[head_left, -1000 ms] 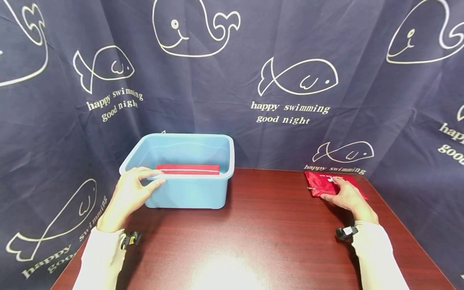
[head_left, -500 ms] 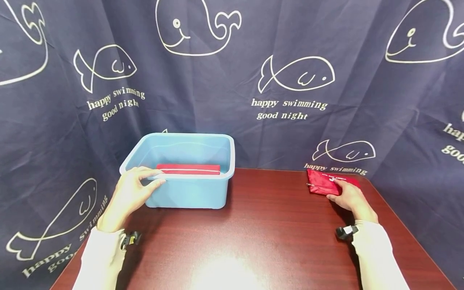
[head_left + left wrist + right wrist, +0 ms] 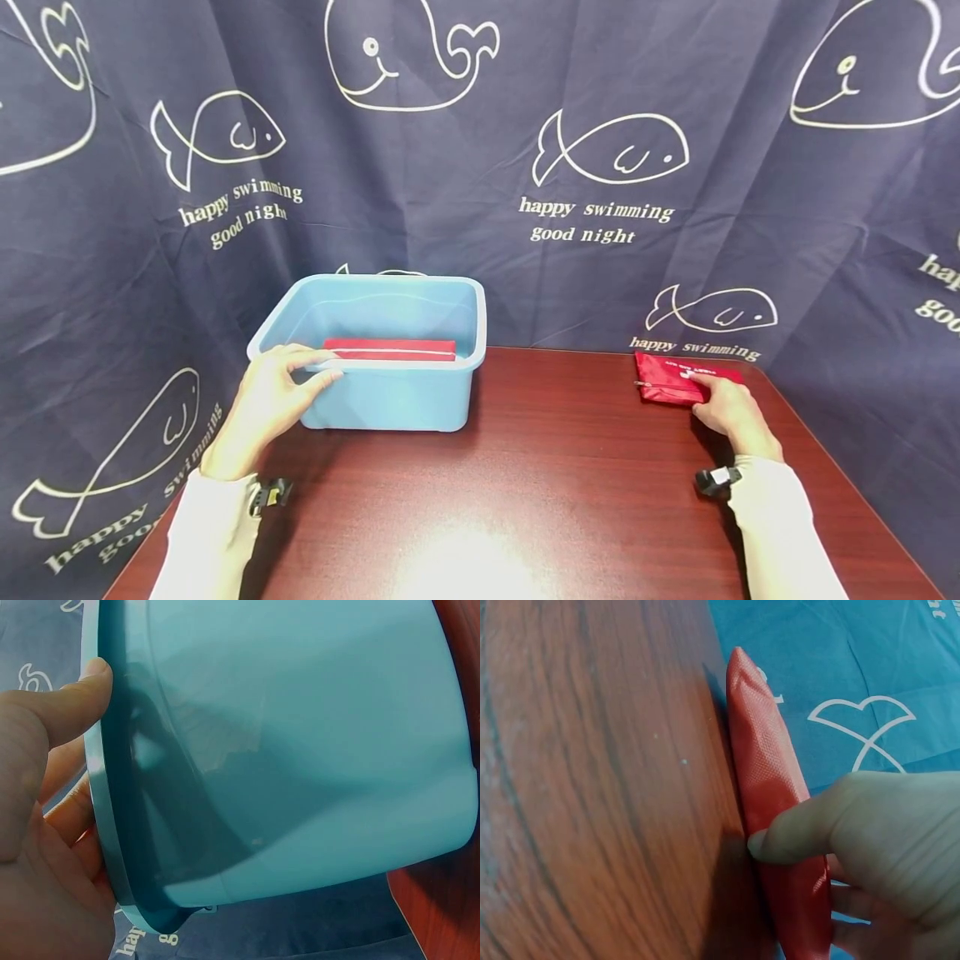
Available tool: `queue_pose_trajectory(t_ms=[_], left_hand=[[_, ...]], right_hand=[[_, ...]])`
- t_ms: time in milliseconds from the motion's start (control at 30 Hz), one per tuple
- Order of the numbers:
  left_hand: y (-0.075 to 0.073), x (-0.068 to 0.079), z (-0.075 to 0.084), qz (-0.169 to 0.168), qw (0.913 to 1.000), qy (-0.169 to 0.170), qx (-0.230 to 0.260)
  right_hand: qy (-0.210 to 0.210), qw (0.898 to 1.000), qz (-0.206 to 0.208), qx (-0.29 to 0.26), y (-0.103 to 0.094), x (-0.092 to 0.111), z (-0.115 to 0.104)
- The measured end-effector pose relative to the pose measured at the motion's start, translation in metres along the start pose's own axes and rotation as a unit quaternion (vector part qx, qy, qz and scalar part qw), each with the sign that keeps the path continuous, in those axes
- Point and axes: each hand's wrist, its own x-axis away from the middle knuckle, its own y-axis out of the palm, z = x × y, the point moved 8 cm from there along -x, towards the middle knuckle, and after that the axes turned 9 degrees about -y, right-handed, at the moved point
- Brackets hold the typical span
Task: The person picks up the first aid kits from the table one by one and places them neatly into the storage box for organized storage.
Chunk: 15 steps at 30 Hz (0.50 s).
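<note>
The left hand [image 3: 273, 392] holds the front left rim of a light blue plastic bin [image 3: 386, 400]. In the left wrist view its thumb lies against the outside of the rim, with the fingers on the other side. Inside the bin is a red item [image 3: 390, 345] with a pale line along it, mostly hidden by the front wall. At the back right, the right hand [image 3: 727, 410] holds a flat red zippered first-aid pouch [image 3: 663, 387] lying on the table. Its thumb presses the pouch's near edge in the right wrist view; the fingers are partly hidden behind it.
A reddish-brown wood table [image 3: 555, 467] spans the space between the hands, with a bright glare near its front. Dark blue curtain [image 3: 480, 183] with white fish and whale drawings hangs close behind the bin and pouch and along both sides.
The pouch has shifted slightly back and turned a little in the right hand. The right thumb has slid rightward along its near edge. The left hand and the bin have stayed put.
</note>
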Motion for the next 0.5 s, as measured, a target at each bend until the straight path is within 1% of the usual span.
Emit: queue_pose_trajectory(t_ms=[267,500], left_hand=[[-0.0009,-0.0016,0.0016,0.001,1.0000,0.001,-0.003],[-0.0005,-0.0034,0.0011,-0.001,1.0000,-0.007,-0.001]], right_hand=[[0.022,1.000,0.007,-0.003,-0.0036,-0.0011,0.0031],[0.023,1.000,0.011,0.002,-0.0094,-0.0055,0.0013]])
